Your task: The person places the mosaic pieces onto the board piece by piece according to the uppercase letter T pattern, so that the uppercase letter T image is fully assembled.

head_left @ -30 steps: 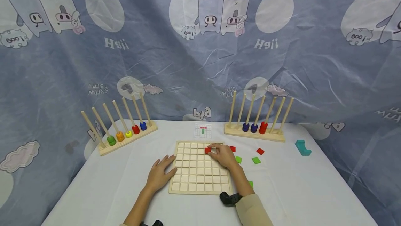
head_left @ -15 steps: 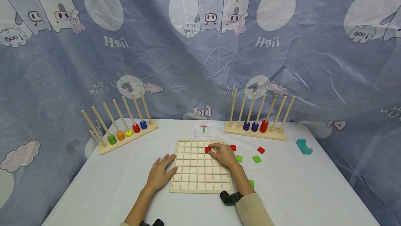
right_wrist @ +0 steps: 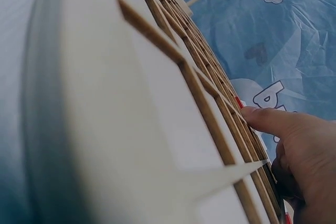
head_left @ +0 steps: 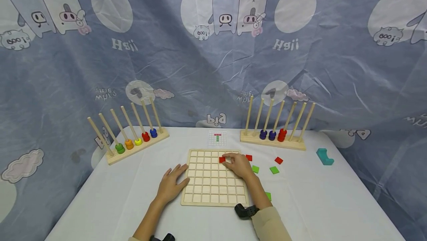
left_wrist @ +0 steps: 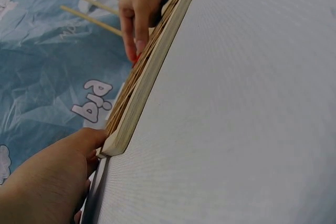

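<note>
A wooden grid board (head_left: 206,172) with square cells lies at the table's middle. My right hand (head_left: 238,165) reaches over its upper right part. Thumb and index finger of that hand pinch a red square tile (head_left: 222,159) at a cell in the second row from the far edge. In the right wrist view only a sliver of the red tile (right_wrist: 239,102) shows by the fingertip. At the board's left edge rests my left hand (head_left: 171,185), fingers spread and relaxed, thumb touching the frame. The left wrist view has the left hand (left_wrist: 58,171) at the board's corner.
Red tiles (head_left: 278,160) and green tiles (head_left: 274,170) lie loose right of the board. Behind it is a pattern card (head_left: 217,138) with a red and green T. Peg racks with coloured rings stand at back left (head_left: 138,146) and back right (head_left: 272,140). A teal block (head_left: 324,157) lies far right.
The head view has shifted slightly. Both hands stay in the same places on the board, and the red tile remains pinched at the same cell.
</note>
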A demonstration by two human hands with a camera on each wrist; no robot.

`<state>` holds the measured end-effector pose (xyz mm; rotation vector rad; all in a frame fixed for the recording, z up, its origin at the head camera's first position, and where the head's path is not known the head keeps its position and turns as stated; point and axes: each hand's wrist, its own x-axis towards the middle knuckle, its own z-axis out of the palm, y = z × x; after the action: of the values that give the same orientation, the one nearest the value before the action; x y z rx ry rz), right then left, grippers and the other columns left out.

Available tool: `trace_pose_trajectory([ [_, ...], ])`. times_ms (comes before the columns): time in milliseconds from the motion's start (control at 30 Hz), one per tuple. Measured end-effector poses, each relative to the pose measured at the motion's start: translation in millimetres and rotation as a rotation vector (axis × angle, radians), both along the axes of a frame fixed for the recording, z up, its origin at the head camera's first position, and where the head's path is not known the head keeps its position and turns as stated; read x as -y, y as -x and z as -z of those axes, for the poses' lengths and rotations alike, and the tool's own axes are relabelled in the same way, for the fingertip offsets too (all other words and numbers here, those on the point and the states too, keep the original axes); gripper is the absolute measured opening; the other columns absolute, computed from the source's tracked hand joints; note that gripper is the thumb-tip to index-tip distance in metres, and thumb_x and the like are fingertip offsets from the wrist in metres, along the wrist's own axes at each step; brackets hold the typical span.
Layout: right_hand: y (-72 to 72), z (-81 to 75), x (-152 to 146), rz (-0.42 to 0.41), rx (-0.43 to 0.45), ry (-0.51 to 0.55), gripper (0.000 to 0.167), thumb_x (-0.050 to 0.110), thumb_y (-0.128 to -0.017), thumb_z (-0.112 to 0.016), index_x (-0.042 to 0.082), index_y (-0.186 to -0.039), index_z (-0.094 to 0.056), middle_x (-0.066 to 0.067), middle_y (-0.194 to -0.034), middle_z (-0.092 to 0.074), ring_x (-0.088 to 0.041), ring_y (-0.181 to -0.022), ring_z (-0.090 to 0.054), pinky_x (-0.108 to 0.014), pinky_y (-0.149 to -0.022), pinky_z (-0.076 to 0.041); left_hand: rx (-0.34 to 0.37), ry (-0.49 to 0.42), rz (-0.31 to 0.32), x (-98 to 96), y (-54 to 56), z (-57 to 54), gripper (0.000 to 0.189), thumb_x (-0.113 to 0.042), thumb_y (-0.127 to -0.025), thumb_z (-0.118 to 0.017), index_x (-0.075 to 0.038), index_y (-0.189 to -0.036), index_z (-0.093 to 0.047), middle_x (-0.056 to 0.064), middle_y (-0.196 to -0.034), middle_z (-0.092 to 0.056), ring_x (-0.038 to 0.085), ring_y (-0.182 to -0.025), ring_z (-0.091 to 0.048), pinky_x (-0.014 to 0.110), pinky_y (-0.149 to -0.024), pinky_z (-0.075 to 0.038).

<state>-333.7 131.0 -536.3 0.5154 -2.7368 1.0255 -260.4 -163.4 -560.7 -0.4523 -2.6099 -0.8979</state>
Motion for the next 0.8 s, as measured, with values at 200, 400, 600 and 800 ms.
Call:
trace_pose_trajectory([
  [200,-1.2,-1.2,-3,-0.005,0.017,0.002,0.033,0.031,-0.08,-0.072,0.015,-0.109,-0.07,0.006,-0.045,-0.035,-0.006,-0.041,-0.025,-0.021,-0.039,-0.021,0.007,0.004,-0.002,0.0,0.4,0.3,0.051,-0.032,-0.083,-0.068,-0.011,-0.128,-0.056,0.004,-0.128,-0.056,0.027,-0.125,-0.044,0.05,-0.106,-0.024],
  [400,-5.7,-5.3,-15,-0.001,0.021,0.033,0.036,0.031,-0.08,-0.072,0.013,-0.111,-0.068,0.006,-0.046,-0.035,-0.007,-0.042,-0.024,-0.022,-0.039,-0.022,-0.002,0.01,-0.01,0.0,0.2,0.2,0.05,-0.032,-0.083,-0.067,-0.012,-0.127,-0.057,0.003,-0.128,-0.056,0.027,-0.124,-0.044,0.05,-0.105,-0.025],
  [600,-10.7,-6.0,-53,0.085,0.027,0.063,0.034,0.028,-0.081,-0.072,0.012,-0.111,-0.068,0.005,-0.045,-0.035,-0.008,-0.041,-0.025,-0.023,-0.04,-0.024,0.038,0.007,-0.008,-0.9,0.2,0.0,0.05,-0.034,-0.084,-0.066,-0.014,-0.129,-0.055,0.001,-0.13,-0.054,0.024,-0.127,-0.042,0.048,-0.107,-0.023],
  [800,-18.2,-6.5,-103,0.189,-0.006,0.062,0.034,0.026,-0.08,-0.073,0.01,-0.11,-0.069,0.003,-0.046,-0.035,-0.01,-0.041,-0.027,-0.025,-0.037,-0.025,0.051,-0.001,-0.014,-0.1,0.7,0.0,0.05,-0.033,-0.084,-0.066,-0.014,-0.129,-0.056,0.0,-0.13,-0.054,0.023,-0.127,-0.041,0.046,-0.108,-0.022],
])
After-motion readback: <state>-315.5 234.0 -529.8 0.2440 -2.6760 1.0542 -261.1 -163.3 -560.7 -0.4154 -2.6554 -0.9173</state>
